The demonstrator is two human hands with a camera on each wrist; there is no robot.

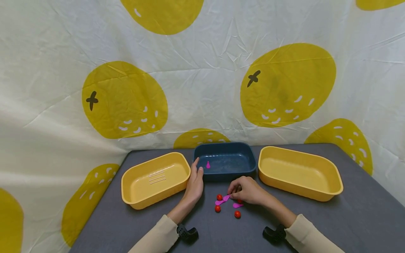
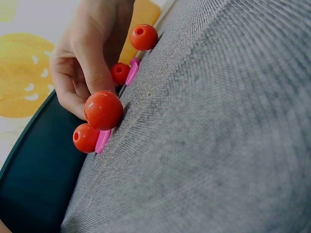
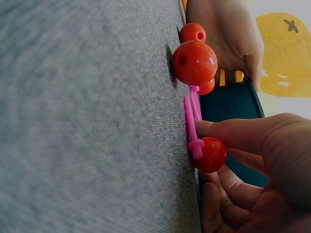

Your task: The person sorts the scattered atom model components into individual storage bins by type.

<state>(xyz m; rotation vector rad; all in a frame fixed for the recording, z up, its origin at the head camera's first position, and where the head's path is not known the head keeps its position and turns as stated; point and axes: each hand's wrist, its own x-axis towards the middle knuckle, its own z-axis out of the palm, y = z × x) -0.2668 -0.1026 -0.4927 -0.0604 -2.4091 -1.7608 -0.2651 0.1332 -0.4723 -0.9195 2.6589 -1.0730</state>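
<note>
My left hand (image 1: 194, 184) lies against the left end of the navy tray (image 1: 227, 175), fingers extended along its side. A small pink plastic piece (image 1: 208, 165) is inside that tray. My right hand (image 1: 248, 190) reaches down in front of the tray, its thumb and finger pinching the end of a pink pin-shaped piece (image 1: 226, 198). Two more pink pieces (image 1: 219, 202) (image 1: 237, 205) lie close by on the cloth. Several red beads with holes (image 1: 237, 214) (image 3: 194, 62) surround them; one bead (image 3: 210, 155) sits beneath the right hand, partly hidden in the head view.
A yellow tray (image 1: 136, 203) with several thin pale sticks (image 1: 157, 177) stands on the left. Another yellow tray (image 1: 300, 172) stands on the right. All rest on a dark grey cloth (image 1: 218, 235), before a white curtain (image 1: 202, 91) printed with yellow fruit.
</note>
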